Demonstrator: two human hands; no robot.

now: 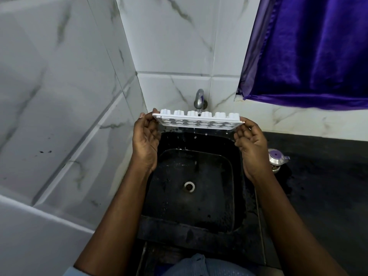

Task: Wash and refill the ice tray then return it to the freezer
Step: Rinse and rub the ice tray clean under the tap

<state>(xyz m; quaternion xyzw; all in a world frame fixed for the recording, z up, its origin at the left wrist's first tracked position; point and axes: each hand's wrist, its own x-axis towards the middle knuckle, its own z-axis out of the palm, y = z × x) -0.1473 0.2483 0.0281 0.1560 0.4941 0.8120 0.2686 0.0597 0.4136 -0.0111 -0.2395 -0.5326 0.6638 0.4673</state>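
Fingers point(242, 134) of the right hand point(252, 145) are curled in toward the palm, and the thumb and fingertips pinch the right short end of the ice tray point(197, 121). The left hand point(146, 140) grips the other short end, its thumb along the near edge and a fingertip showing behind the tray's corner. Both hands clamp the tray by its ends alone, with the palms turned toward each other.

The tray is held up in the air over the far side of the sink point(237, 188), just below and in front of the tap point(199, 98). It is white plastic, long and narrow, and steeply tilted. The rounded bottoms of its cups stand up along the top toward the wall, while the open, flower-shaped mouths face the person and downward. Whether any cup holds water cannot be told. Drops of water point(195, 137) fall from its lower edge.

The sink is black and square with a wet, speckled floor and a round metal drain point(189, 187) at its middle. To the right on the black counter point(322, 180) stands a small steel pot point(275, 159) with a purple lid. Above it hangs a purple curtain point(310, 48) against white marbled tiles point(175, 46).
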